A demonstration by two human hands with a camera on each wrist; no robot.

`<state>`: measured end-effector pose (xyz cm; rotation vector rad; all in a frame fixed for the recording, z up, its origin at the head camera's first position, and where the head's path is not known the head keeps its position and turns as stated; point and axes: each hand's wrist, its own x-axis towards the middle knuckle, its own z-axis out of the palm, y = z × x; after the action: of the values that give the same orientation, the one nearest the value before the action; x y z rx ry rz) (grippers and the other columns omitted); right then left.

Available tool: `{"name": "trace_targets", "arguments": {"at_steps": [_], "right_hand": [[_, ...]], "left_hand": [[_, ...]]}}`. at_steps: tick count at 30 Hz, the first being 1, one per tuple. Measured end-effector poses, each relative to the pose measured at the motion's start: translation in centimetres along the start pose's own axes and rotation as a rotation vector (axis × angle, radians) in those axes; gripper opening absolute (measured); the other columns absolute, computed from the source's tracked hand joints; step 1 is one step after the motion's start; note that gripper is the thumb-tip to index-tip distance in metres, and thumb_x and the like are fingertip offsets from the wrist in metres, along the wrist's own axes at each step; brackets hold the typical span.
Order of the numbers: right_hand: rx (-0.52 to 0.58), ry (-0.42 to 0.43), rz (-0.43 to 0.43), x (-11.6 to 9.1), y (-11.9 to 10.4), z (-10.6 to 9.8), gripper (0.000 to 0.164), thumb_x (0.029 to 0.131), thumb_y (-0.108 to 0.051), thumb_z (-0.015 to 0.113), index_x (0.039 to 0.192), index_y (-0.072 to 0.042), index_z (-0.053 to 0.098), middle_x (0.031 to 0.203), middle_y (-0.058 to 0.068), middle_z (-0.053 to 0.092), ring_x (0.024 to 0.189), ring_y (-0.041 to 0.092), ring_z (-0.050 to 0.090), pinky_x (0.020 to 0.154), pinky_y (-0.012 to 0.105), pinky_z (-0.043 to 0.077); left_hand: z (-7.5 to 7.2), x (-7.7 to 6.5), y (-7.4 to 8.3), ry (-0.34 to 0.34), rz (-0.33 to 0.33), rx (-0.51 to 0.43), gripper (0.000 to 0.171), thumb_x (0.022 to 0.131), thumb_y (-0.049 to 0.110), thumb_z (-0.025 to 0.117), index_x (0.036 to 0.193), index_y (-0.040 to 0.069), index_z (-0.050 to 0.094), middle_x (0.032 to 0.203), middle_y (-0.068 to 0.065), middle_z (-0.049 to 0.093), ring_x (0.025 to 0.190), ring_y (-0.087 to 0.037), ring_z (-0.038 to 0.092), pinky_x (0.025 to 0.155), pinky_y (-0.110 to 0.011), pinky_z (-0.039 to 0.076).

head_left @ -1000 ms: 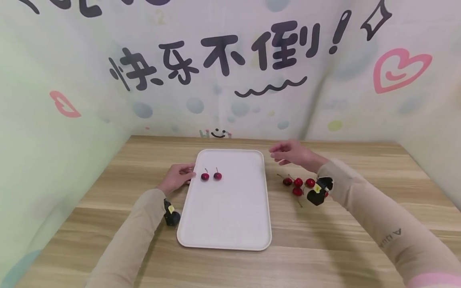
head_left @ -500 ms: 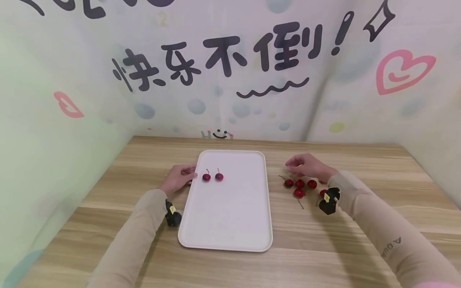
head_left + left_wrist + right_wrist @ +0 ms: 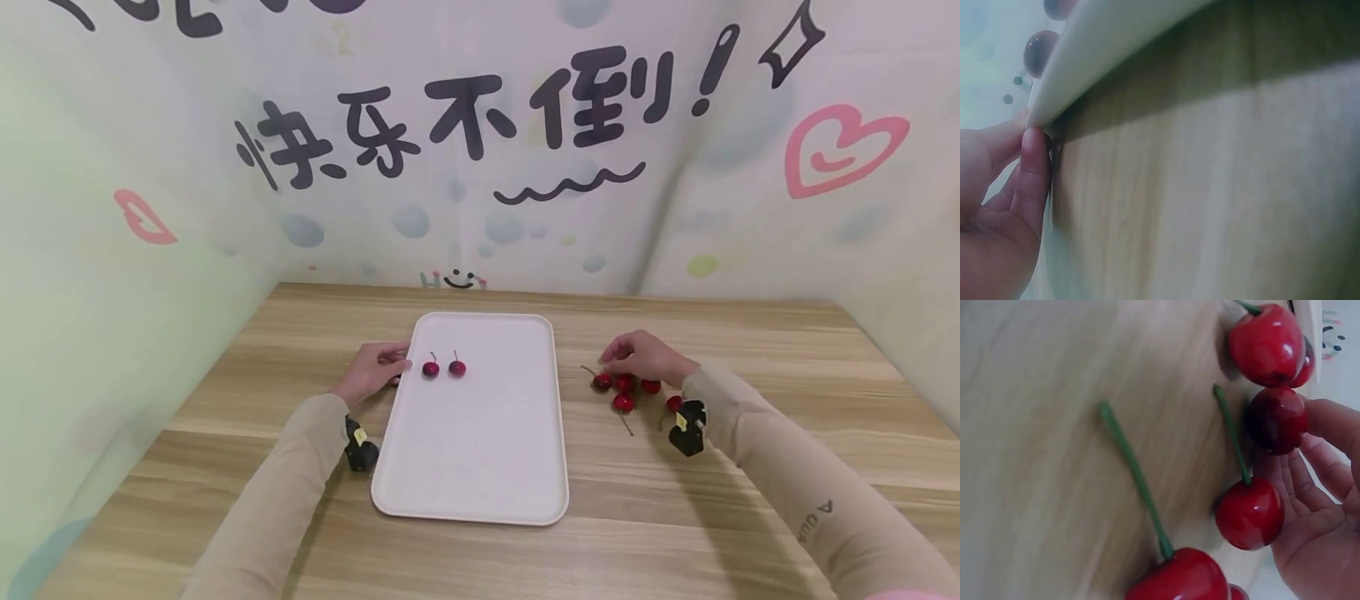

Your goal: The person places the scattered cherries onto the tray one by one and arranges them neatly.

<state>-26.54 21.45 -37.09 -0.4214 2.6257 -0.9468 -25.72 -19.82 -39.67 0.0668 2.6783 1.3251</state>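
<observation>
Tray: I see a white, shallow, round-cornered rectangular tray (image 3: 472,467) mid-bench, its far end close to the bench's far edge.
Cherries on the tray: two glossy, dark-red, stemmed round cherries (image 3: 457,368) sit just apart near the tray's far left corner.
Left hand: the left hand (image 3: 370,372) pinches the tray's left rim between thumb and fingers, I judge to keep it from sliding.
Loose cherries: at least five shiny red, round, stemmed cherries (image 3: 623,402) cluster between tray and bench's right edge, probably there for easy reach.
Right hand: the right hand (image 3: 647,358) bends its fingers down over the cluster beside a darker cherry (image 3: 1277,420); I can't tell whether it is pinched.
Bench: pale brown, wood-grained bench (image 3: 615,542).
Room: a white backdrop (image 3: 360,225) with dark lettering and pink hearts stands along the bench's far edge.
</observation>
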Motion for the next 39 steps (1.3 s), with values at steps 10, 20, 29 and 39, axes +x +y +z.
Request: {"name": "trace_targets", "arguments": {"at_steps": [10,20,29,39], "right_hand": [[-0.004,-0.005,0.020,0.15,-0.50,0.30,0.015,0.084,-0.011,0.061,0.092,0.001,0.062,0.087,0.008,0.062,0.076,0.018,0.051,0.070,0.030,0.042],[-0.006,-0.013,0.004,0.35,-0.27,0.43,0.015,0.083,-0.008,0.062,0.093,0.003,0.062,0.087,0.009,0.063,0.079,0.019,0.054,0.074,0.032,0.044],[0.013,0.005,0.007,0.28,-0.64,0.53,0.013,0.083,-0.007,0.061,0.091,0.003,0.062,0.083,0.007,0.063,0.073,0.017,0.052,0.069,0.030,0.043],[0.059,0.040,0.055,0.04,-0.69,0.33,0.019,0.085,-0.009,0.057,0.098,0.002,0.063,0.088,0.009,0.063,0.075,0.018,0.051,0.069,0.029,0.042]], "left_hand": [[-0.05,0.03,-0.02,0.000,-0.005,0.012,0.041,0.088,0.011,0.058,0.127,0.002,0.049,0.105,-0.017,0.059,0.081,-0.020,0.057,0.069,-0.024,0.052],[-0.06,-0.11,0.09,0.000,0.005,0.001,0.041,0.088,0.010,0.057,0.127,0.001,0.049,0.104,-0.018,0.059,0.080,-0.019,0.057,0.068,-0.024,0.052],[0.01,-0.20,0.21,0.008,-0.019,0.021,0.041,0.088,0.011,0.057,0.127,0.003,0.050,0.104,-0.017,0.059,0.081,-0.020,0.056,0.070,-0.025,0.052],[-0.01,-0.15,0.16,0.002,-0.019,0.011,0.041,0.088,0.011,0.057,0.127,0.003,0.049,0.104,-0.017,0.059,0.080,-0.020,0.056,0.070,-0.025,0.052]]}}
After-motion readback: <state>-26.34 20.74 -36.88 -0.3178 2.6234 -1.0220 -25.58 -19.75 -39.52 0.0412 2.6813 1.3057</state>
